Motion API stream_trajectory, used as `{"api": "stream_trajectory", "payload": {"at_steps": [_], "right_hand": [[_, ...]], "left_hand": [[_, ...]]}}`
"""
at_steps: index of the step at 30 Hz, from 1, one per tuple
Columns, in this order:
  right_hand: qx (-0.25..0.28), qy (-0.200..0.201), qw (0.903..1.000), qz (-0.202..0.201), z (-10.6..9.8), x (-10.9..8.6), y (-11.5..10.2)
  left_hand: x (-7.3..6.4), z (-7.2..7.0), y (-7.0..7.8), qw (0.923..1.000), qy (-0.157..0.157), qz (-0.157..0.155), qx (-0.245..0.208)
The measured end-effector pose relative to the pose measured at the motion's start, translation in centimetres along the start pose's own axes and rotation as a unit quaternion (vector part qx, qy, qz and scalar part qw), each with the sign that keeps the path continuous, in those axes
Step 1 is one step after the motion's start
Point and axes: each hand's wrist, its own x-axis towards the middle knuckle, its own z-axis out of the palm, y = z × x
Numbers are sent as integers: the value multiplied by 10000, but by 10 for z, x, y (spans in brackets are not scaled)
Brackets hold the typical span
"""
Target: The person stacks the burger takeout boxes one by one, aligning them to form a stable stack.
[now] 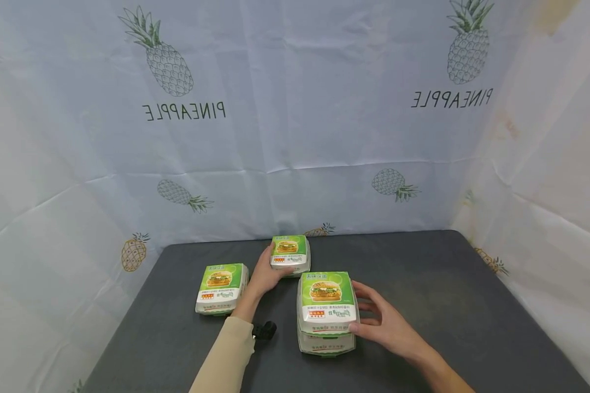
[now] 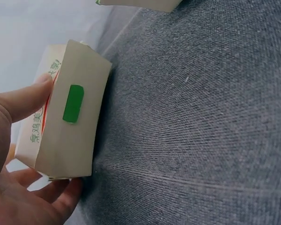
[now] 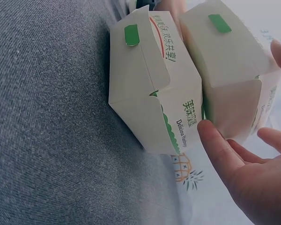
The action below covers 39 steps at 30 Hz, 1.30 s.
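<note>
My left hand (image 1: 267, 274) is at the far burger box (image 1: 289, 254), a white carton with a green burger print on its lid. In the left wrist view, the thumb (image 2: 35, 96) presses the printed lid edge while the fingers curl round the opposite side. Nearer stands a stack of two like cartons, the upper burger box (image 1: 326, 303) over the lower burger box (image 1: 326, 345). Beside the stack's right side is my right hand (image 1: 390, 325), fingers spread and fairly straight. One fingertip (image 3: 206, 127) lies right at the seam between the two cartons.
Another burger box (image 1: 221, 289) stands on the dark table (image 1: 423, 273), left of my left forearm. A white cloth with pineapple prints (image 1: 295, 136) hangs behind the table and along both sides. A small black device (image 1: 264, 330) sits at my left wrist.
</note>
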Motion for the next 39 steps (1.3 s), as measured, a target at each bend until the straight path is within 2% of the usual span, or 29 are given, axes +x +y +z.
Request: {"api": "stream_trajectory", "payload": {"at_steps": [11,20,39], "right_hand": [[25,18,10000,-38,1,2,3],[65,26,9999,-81,1,2,3],[67,56,9999,-68,3,1,1]], "left_hand": [[-7,-3,8,9999,83,77,-78],[-15,-12,30,9985,217,281,-412],[-33,-34,76,9959,455,746,-252]]}}
